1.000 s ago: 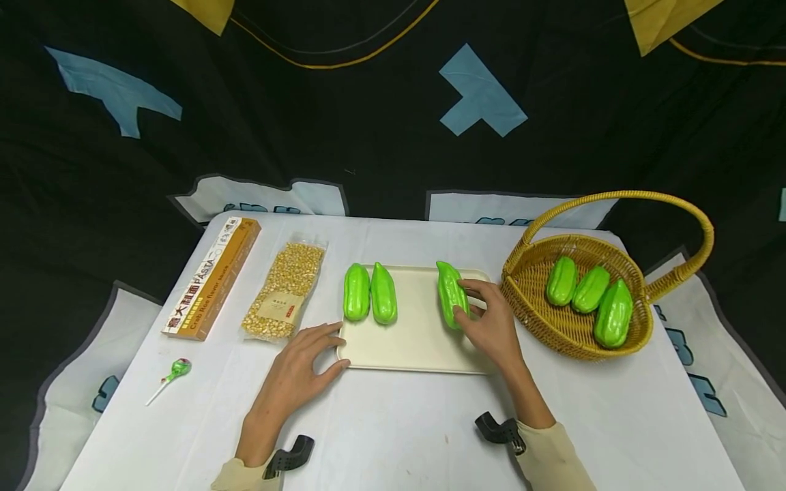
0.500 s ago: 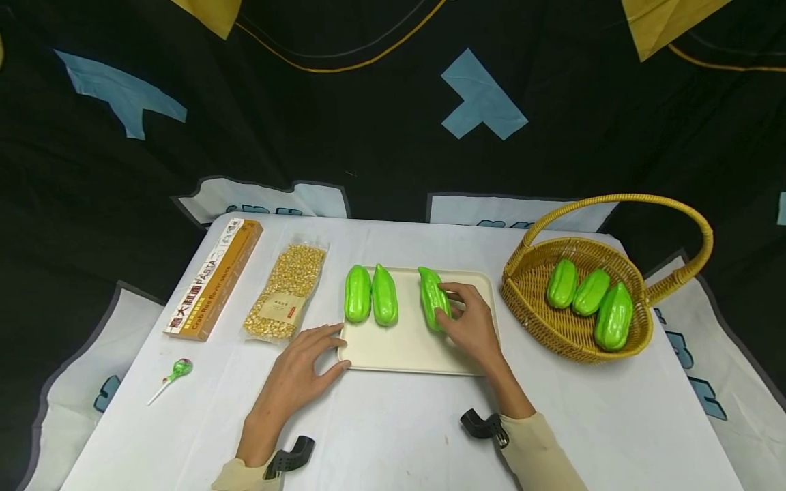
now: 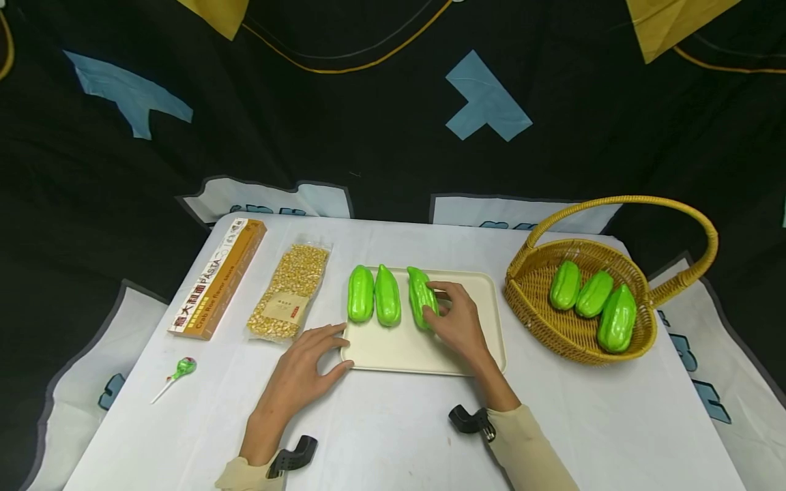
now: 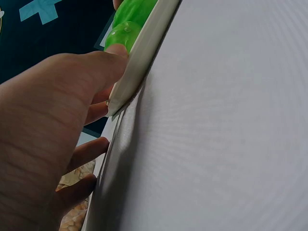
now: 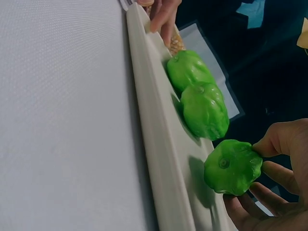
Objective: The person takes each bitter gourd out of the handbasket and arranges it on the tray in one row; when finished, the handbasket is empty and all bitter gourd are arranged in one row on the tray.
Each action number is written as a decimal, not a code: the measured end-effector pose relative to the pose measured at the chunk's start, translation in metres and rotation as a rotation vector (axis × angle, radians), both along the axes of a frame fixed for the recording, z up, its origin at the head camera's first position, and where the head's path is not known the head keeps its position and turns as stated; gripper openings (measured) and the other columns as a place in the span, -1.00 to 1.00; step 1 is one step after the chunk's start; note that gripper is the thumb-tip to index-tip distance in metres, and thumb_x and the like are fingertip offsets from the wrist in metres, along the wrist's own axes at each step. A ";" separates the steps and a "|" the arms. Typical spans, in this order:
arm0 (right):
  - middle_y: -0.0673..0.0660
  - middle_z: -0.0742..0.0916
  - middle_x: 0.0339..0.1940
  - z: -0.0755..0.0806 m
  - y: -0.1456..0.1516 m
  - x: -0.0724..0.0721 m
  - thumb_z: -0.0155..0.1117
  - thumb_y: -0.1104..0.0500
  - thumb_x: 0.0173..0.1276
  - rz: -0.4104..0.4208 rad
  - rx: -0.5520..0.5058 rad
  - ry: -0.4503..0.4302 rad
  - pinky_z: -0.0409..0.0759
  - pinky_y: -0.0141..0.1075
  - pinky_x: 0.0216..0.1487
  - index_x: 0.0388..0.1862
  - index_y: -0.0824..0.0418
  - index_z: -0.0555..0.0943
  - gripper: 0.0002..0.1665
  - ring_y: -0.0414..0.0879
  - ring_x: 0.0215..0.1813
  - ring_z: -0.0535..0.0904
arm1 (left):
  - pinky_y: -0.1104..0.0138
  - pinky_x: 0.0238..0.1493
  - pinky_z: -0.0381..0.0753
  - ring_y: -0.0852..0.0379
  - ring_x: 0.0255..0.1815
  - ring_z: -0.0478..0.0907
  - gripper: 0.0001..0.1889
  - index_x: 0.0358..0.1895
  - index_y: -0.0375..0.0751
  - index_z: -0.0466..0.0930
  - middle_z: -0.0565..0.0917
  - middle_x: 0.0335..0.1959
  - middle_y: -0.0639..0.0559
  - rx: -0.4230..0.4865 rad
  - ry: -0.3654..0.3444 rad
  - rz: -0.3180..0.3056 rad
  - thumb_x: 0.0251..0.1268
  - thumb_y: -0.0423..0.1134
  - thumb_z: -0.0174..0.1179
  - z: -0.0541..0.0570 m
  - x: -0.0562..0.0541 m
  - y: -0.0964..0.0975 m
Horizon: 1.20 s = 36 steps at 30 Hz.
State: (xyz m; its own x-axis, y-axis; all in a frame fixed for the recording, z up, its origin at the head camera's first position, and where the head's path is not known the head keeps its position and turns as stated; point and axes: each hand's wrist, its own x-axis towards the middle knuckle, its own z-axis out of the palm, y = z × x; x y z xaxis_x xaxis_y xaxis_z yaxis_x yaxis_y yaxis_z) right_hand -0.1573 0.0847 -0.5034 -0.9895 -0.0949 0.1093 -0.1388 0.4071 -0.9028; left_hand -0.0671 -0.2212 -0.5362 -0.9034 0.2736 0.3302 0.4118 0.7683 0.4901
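Observation:
My right hand (image 3: pixel 457 320) pinches a glossy green ridged gourd (image 3: pixel 420 294) by its right side, thumb toward me and fingers on the far side. The gourd is at the cream tray (image 3: pixel 473 290); in the right wrist view, this gourd (image 5: pixel 233 167) appears slightly raised, with a shadow beneath it. Left of it, two similar gourds lie side by side, the outer gourd (image 3: pixel 360 294) and the inner gourd (image 3: pixel 387 296). My left hand (image 3: pixel 301 368) rests at the tray's near left corner, thumb (image 4: pixel 103 70) and nearest fingers touching the rim, the other fingers spread.
A wicker basket (image 3: pixel 540 334) with a tall handle stands right of the tray, holding three more green gourds (image 3: pixel 617 320). To the left are a bag of corn kernels (image 3: pixel 301 269), a pasta box (image 3: pixel 217 279) and a lollipop (image 3: pixel 184 367). A dark curtain (image 3: pixel 381 136) hangs behind the table.
My right hand has moved left across the tray with the gourd, bringing it close to the other two. The left hand has stayed at the tray corner.

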 end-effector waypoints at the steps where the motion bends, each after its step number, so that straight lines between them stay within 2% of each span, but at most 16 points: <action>1: 0.32 0.62 0.30 -0.001 -0.001 0.000 0.42 0.35 0.36 0.001 0.003 0.000 0.76 -0.10 0.29 0.33 0.29 0.65 -0.46 0.26 0.39 0.63 | -0.03 0.53 0.51 -0.09 0.45 0.56 -0.62 0.08 -0.05 0.79 0.65 0.43 0.04 0.000 0.000 0.000 0.27 -0.02 0.59 0.000 0.000 0.000; 13: 0.31 0.64 0.29 -0.003 -0.011 -0.001 0.43 0.29 0.38 0.009 0.021 -0.003 0.80 -0.02 0.24 0.34 0.22 0.66 -0.47 0.22 0.34 0.68 | -0.02 0.54 0.51 -0.08 0.46 0.56 -0.61 0.09 -0.05 0.79 0.65 0.44 0.04 -0.006 -0.003 -0.002 0.27 -0.02 0.59 0.000 -0.001 0.001; 27: 0.30 0.65 0.27 -0.001 -0.020 -0.002 0.47 0.21 0.44 0.005 0.058 0.001 0.80 -0.06 0.22 0.35 0.26 0.65 -0.48 0.21 0.30 0.70 | -0.02 0.54 0.50 -0.08 0.46 0.56 -0.63 0.09 -0.05 0.79 0.65 0.44 0.04 -0.004 -0.018 0.003 0.28 -0.04 0.58 0.001 0.001 0.001; 36: 0.29 0.65 0.28 -0.001 -0.020 -0.001 0.51 0.16 0.44 0.005 0.085 -0.010 0.84 -0.09 0.14 0.37 0.23 0.64 -0.44 0.19 0.28 0.71 | -0.03 0.53 0.51 -0.09 0.46 0.56 -0.62 0.09 -0.05 0.80 0.65 0.44 0.03 -0.006 -0.012 0.005 0.27 -0.03 0.58 0.001 0.001 0.000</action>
State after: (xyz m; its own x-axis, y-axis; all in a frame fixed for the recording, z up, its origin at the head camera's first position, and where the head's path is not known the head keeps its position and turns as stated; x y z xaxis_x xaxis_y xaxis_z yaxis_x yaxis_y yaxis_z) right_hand -0.1583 0.0645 -0.5046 -0.9900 -0.1080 0.0911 -0.1323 0.4813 -0.8665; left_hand -0.0663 -0.2209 -0.5352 -0.9085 0.2710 0.3180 0.4022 0.7733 0.4902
